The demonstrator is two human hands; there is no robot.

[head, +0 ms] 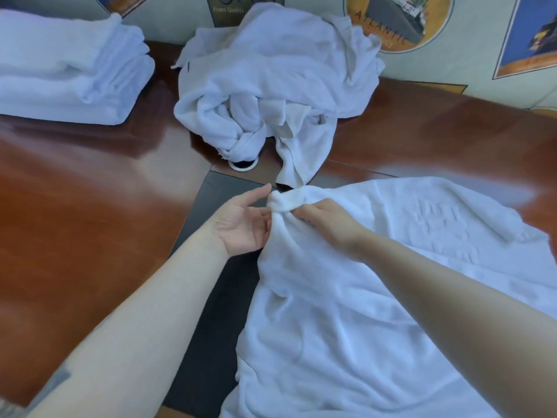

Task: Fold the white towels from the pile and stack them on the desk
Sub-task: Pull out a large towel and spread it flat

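Observation:
A white towel [376, 282] lies spread and rumpled over the near right of the desk. My right hand [325, 218] pinches a bunched corner of it near the desk's middle. My left hand [241, 221] is palm up with straight fingers, its fingertips touching that same corner from the left. The pile of unfolded white towels [271, 82] sits heaped at the far centre. A stack of folded white towels [66, 70] rests at the far left.
The desk [75, 206] is glossy red-brown wood with a dark inset panel [211, 282] under my arms. A round cable grommet [242, 164] shows below the pile. Posters [398, 19] cover the wall behind.

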